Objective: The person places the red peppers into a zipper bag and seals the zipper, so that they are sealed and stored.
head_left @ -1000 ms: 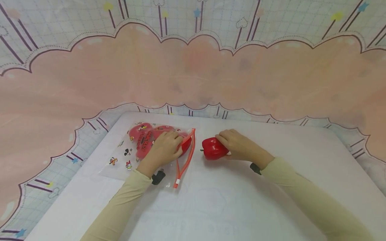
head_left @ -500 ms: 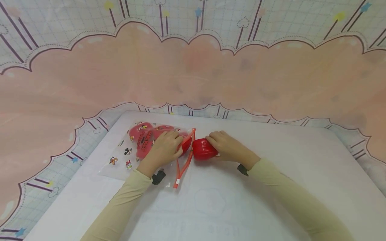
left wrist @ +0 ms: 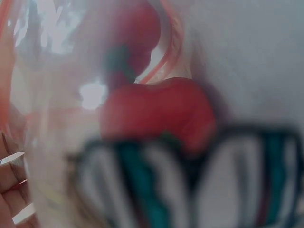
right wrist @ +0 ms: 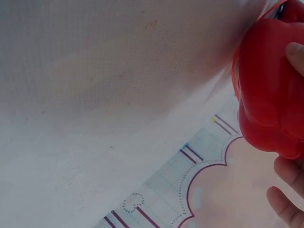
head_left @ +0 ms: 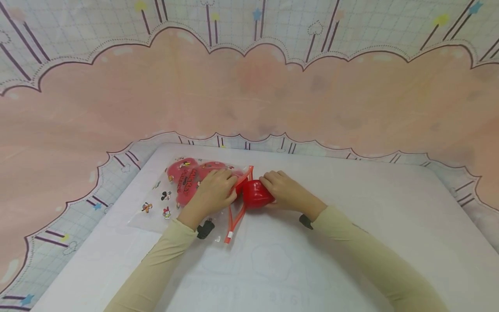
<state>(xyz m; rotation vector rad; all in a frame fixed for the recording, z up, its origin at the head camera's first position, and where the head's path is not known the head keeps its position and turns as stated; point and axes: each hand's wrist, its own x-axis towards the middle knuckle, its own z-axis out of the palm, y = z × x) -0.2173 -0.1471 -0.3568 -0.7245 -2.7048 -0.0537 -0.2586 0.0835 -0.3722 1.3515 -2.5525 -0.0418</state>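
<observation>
A clear zip bag [head_left: 150,221] with cartoon prints lies on the table, several red things [head_left: 185,186] inside it. My left hand [head_left: 212,190] holds the upper side of its mouth near the orange zip strip [head_left: 235,223], and the mouth gapes. My right hand [head_left: 286,193] grips a red bell pepper [head_left: 257,194] right at that mouth, its stem end toward the bag. In the right wrist view, fingers lie on the pepper [right wrist: 268,90] next to the orange strip. Through the film in the left wrist view, another red bell pepper [left wrist: 156,111] shows inside the bag.
The white table [head_left: 351,186] spreads to the right and front of the hands. Behind it hangs a pink and white patterned cloth [head_left: 249,95]. Dark wrist cameras [head_left: 205,229] sit under both wrists.
My right hand has moved left with the bell pepper, from a gap beside the bag up to its mouth. The left hand and the bag have stayed where they were.
</observation>
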